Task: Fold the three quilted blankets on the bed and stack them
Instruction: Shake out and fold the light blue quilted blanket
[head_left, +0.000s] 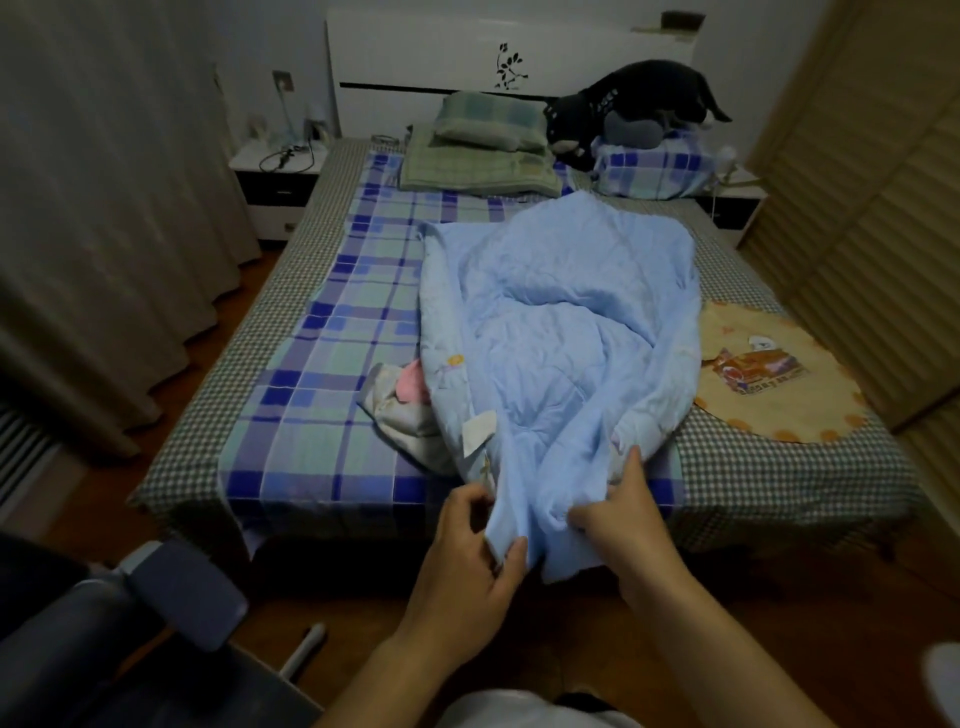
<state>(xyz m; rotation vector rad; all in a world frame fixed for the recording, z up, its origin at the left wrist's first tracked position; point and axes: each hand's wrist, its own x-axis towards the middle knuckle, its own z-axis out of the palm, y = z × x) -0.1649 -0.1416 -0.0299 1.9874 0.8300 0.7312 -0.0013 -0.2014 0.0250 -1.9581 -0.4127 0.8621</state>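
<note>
A white tag (479, 431) hangs on the edge of the light blue quilted blanket (561, 322), its print too small to read; the yellow round blanket (769, 374) carries a picture patch with lettering that is also illegible. The light blue quilted blanket lies crumpled on the bed (197, 452), its long axis running from the foot end, where it spills over the edge, up toward the headboard (415, 52). Both hands clamp on its near hem: the left hand (467, 545) pinches a fold between thumb and fingers, and the right hand (618, 514) grips bunched fabric just beside it. A pale blanket with pink print (395, 400) pokes out from under its left side. The yellow round blanket lies flat to the right, partly under the blue one. Near the headboard sit green checked pillows (478, 145), a dark plush toy (634, 104) and a folded blue plaid pillow (654, 166). A nightstand (270, 182) stands left of the bed, curtains (104, 208) beyond it.
</note>
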